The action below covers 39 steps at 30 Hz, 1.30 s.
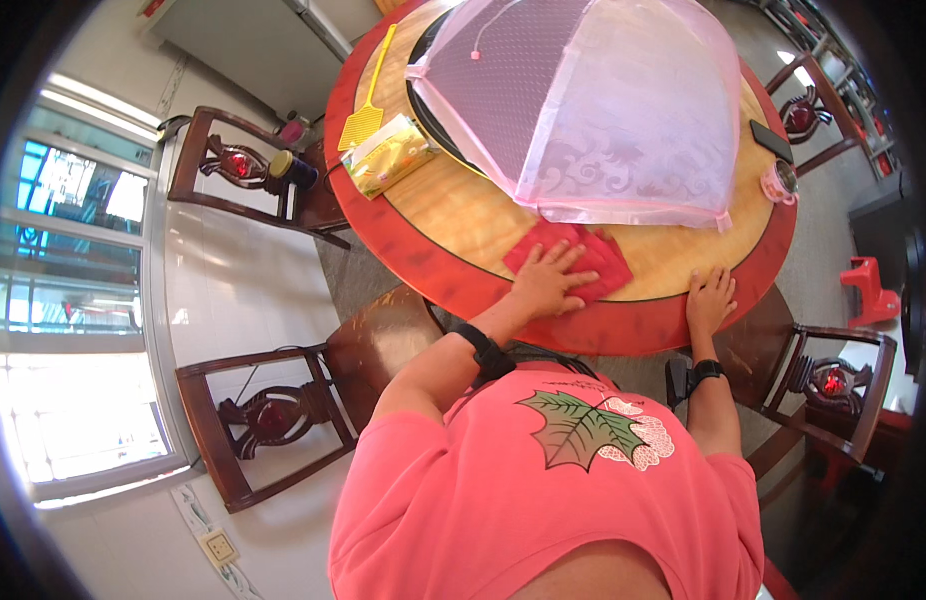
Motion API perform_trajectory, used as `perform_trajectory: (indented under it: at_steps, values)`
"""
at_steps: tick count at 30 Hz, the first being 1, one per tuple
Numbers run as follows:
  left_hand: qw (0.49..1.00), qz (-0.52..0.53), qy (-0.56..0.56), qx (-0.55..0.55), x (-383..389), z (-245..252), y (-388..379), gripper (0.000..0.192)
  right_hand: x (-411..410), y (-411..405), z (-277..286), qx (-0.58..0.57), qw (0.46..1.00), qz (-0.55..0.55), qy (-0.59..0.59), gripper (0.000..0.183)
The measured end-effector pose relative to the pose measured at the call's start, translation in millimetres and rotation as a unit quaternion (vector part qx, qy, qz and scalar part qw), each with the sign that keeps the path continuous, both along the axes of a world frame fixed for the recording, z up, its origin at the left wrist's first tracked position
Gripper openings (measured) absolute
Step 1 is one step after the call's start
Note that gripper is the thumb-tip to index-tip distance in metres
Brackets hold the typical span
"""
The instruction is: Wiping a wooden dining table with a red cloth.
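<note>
My left hand (550, 283) lies palm down with its fingers spread on a folded red cloth (610, 259). The cloth rests near the front edge of a round wooden table (455, 225) with a red rim. My right hand (709, 301) is flat on the table's rim further right, fingers apart and nothing in it. Just beyond the cloth stands a pink mesh food cover (635, 127), whose near edge comes close to the cloth or over it. What is under the cover cannot be made out.
On the table's left lie a yellow fly swatter (361, 127) and a pack of tissues (391, 156). A pink mug (778, 184) and a dark phone-like object (770, 139) are at the right. Wooden chairs (384, 341) surround the table. A red plastic stool (870, 292) stands farther right.
</note>
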<state>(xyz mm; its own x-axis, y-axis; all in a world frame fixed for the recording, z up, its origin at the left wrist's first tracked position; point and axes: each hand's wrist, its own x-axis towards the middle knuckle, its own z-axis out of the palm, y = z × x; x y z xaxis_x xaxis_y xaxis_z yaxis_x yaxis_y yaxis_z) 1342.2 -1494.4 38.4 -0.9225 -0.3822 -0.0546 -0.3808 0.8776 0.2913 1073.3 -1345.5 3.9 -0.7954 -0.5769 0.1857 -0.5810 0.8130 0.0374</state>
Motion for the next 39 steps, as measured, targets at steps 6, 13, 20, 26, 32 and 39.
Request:
perform_trajectory:
  at_steps: [6,13,20,26,32,39]
  values:
    - [0.971,0.23,-0.034,-0.061,35.6,-4.3,-45.0,0.054,1.1,-1.9,3.3,-0.013,1.0,0.002,-0.004,0.054]
    - [0.896,0.432,-0.087,-0.054,71.3,-0.6,-80.1,0.055,1.5,-1.7,4.0,-0.015,1.0,0.005,-0.017,0.055]
    - [0.952,0.277,-0.072,-0.104,34.8,-9.6,-48.0,0.054,2.0,-3.7,4.4,-0.008,1.0,-0.008,-0.02,0.056]
    - [0.999,0.019,-0.022,-0.044,-8.9,-8.0,-8.0,0.052,2.7,-3.1,1.4,-0.016,1.0,-0.002,-0.003,0.055]
    - [0.996,-0.086,-0.036,-0.004,-17.1,-4.8,-0.3,0.052,4.5,-3.3,3.7,-0.029,1.0,-0.002,-0.01,0.055]
    - [0.996,0.09,-0.009,-0.01,-2.8,-5.0,-33.7,0.053,4.9,-1.7,3.5,-0.041,0.999,-0.001,-0.021,0.054]
